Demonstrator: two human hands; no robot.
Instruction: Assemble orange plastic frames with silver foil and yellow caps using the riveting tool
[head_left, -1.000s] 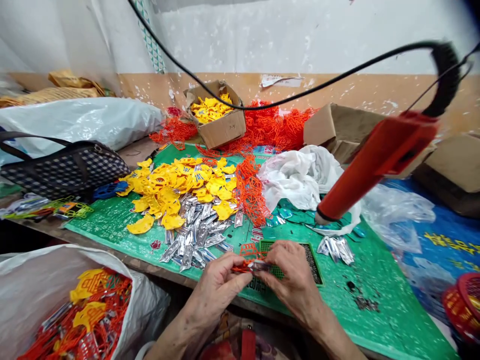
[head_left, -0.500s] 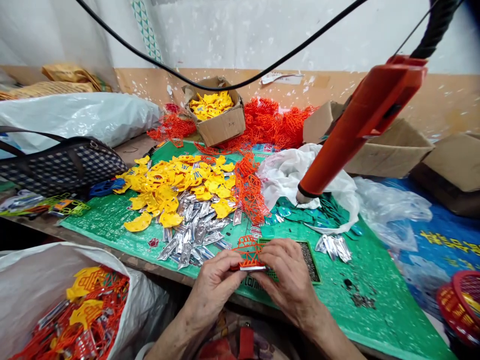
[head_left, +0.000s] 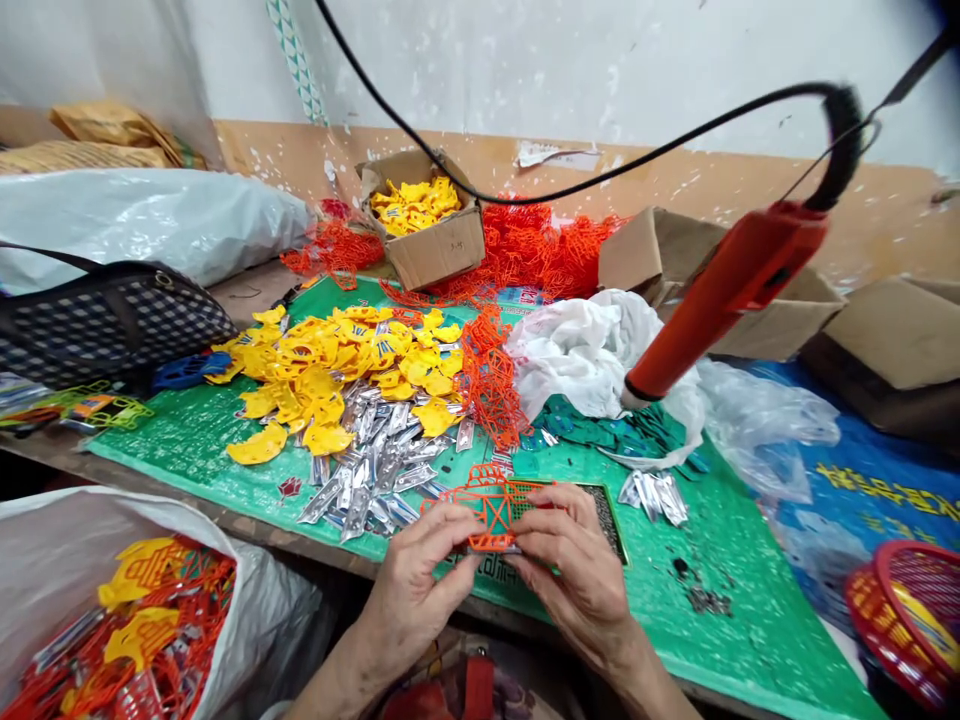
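Between my two hands is an orange plastic lattice frame [head_left: 491, 505], with a silvery edge showing beneath it. My left hand [head_left: 424, 570] pinches its left side between thumb and fingers. On the other side my right hand [head_left: 574, 555] grips it, fingers curled over the edge. Just behind my right hand lies a green tray [head_left: 616, 520] of tiny dark parts, partly hidden by that hand. Silver plastic pieces [head_left: 367, 470] and yellow plastic pieces [head_left: 315, 375] are heaped to the left. An orange-red electric screwdriver [head_left: 720, 310] hangs at the right, above dark green pieces [head_left: 600, 430].
A white sack [head_left: 247, 600] of assembled orange and yellow parts stands at lower left. Behind are a cardboard box [head_left: 439, 250] of yellow pieces and piled orange frames [head_left: 547, 250]. Small silver pieces [head_left: 652, 497] and a red basket [head_left: 907, 610] are at the right.
The orange frame is tilted so more of its lattice faces me, and my left hand has spread slightly on it. The hanging screwdriver has swung and sits lower in view.
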